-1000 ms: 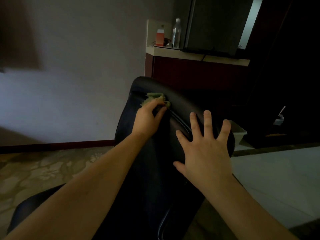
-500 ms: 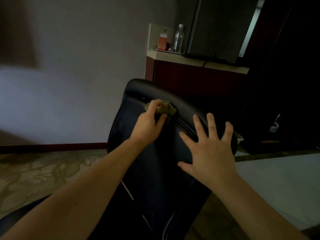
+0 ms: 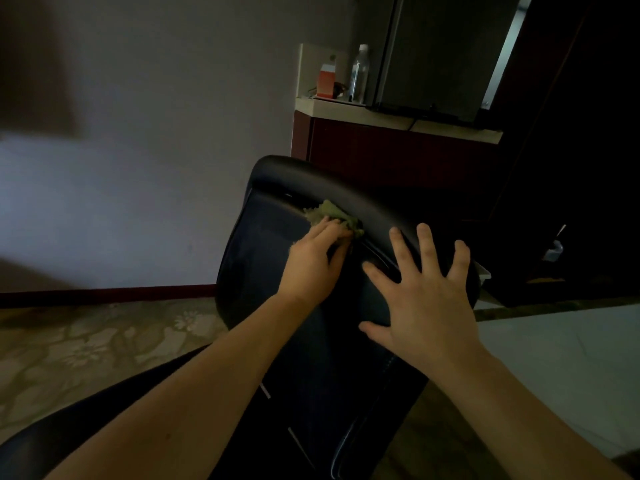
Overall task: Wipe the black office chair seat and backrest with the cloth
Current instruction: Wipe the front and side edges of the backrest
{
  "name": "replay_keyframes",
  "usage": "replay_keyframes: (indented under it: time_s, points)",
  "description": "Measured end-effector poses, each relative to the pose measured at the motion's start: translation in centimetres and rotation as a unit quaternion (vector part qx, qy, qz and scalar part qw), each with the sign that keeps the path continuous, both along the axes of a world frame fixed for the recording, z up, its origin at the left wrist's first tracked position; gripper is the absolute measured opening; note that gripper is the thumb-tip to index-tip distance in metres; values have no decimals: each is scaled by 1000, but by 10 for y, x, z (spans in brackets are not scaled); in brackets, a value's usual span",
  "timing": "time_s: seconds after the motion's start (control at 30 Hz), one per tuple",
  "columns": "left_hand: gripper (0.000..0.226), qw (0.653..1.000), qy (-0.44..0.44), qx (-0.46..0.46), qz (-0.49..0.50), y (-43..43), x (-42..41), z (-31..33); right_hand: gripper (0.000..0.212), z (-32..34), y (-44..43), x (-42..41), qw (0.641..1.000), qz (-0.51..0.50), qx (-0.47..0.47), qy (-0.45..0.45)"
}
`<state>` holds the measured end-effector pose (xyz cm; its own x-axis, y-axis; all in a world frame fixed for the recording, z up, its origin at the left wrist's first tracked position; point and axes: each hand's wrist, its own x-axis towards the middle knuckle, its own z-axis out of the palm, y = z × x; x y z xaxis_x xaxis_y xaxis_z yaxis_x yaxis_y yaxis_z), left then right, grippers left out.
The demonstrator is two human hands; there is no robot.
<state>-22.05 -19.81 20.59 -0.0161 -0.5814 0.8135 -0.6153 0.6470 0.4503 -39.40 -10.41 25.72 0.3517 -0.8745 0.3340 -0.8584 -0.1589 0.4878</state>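
In the head view, the cloth (image 3: 332,214) is held bunched by the left hand (image 3: 313,265) against the upper backrest (image 3: 273,244), which is braced by the right hand (image 3: 426,306), fingers spread wide. Backrest wiping is judged underway; lower strokes are called for next.

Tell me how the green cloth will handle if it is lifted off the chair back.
Probably floppy: the cloth is bunched in irregular folds under the left hand against the backrest. Likely light, since one hand crumples it easily. Its fuzzy edge suggests it drags rather than slips on the smooth surface.
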Motion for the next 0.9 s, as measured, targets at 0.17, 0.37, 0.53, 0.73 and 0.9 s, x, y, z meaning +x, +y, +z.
replay_keyframes:
  time_s: [0.17,0.37,0.53,0.73,0.9]
  points:
    - [14,992,-115,-45,32,-6,17,10,90,2,-1,0,1000,17,3,6]
    - [13,999,-22,-5,28,-4,15,14,94,-9,10,-3,999,-12,4,-45]
    - [12,1000,5,-5,24,18,-12,6,93,-9,7,-3,999,-9,0,-47]
    - [17,998,-67,-20,3,28,-7,8,86,-16,13,-10,997,17,-9,-76]
    - [28,995,21,76,55,16,2,21,85,-22,19,-11,993,27,0,-115]
